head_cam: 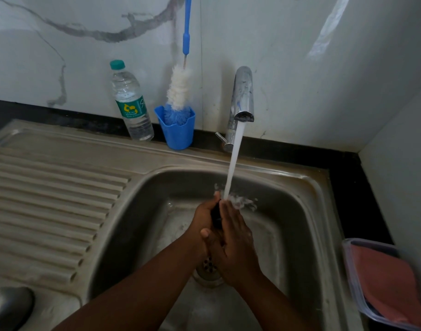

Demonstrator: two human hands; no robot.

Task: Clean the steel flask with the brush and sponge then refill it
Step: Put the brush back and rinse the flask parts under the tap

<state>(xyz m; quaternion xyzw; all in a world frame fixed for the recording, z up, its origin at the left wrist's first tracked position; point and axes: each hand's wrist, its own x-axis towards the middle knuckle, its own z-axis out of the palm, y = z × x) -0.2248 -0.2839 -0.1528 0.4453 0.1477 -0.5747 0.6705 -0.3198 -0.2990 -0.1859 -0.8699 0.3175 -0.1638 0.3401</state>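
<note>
Both hands [219, 235] round a dark, perhaps cylindrical thing [216, 217], under water [232, 168].

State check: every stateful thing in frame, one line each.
Tap: running, stream falls onto the hands.
Water bottle: capped, upright, nearly full.
Brush: standing head-down in the blue cup.
Left hand, right hand: pressed around a small dark object under the stream.
Lidless container: holding a pink cloth.

Tap [243, 96], water stream [233, 161] over basin [300, 211]; drainboard [49, 199] open.
</note>
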